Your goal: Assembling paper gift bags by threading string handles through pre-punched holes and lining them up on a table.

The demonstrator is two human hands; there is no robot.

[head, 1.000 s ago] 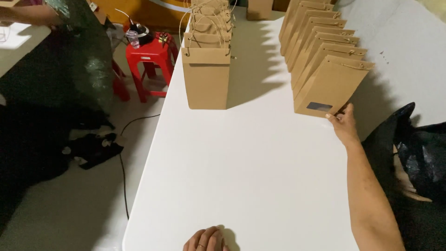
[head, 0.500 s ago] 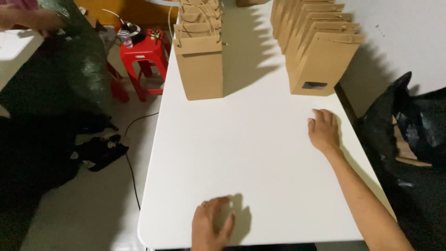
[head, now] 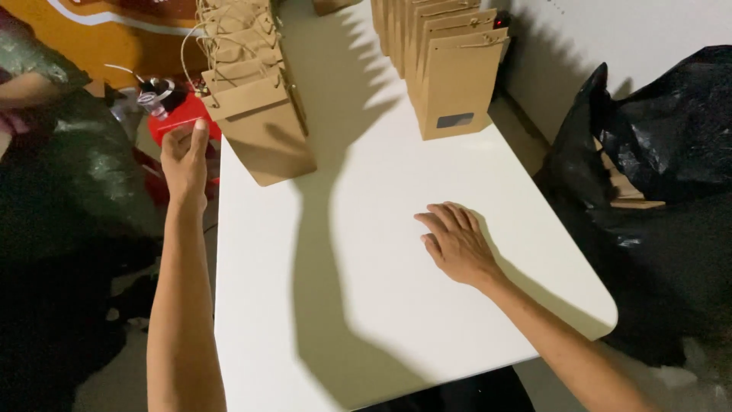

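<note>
Brown kraft paper bags with twine handles (head: 255,114) stand in a row at upper centre-left of the frame, on the white rectangular worktop (head: 366,305). We see a second row of flat brown paper pouches with a small dark window (head: 457,80) at upper centre-right, upright, well apart from the first row.

Our left hand (head: 185,156) is raised at the left of the frame, off the worktop's left edge, just beside the nearest handled bag. Its grip: thumb up, fingers curled loosely, clamped on nothing we can see; whether it touches the bag's side we cannot tell.

Our right hand (head: 456,244) lies palm down on the bare worktop, right of centre, fingers spread and flat, holding nothing. It sits near the front windowed pouch but apart from it.

Red plastic stool (head: 179,126) shows behind the left hand, with small dark items and a cable on top. Black plastic sacks (head: 656,152) fill the right side of the frame beside the worktop. Another person's arm in a green patterned sleeve (head: 30,76) shows at upper left.
</note>
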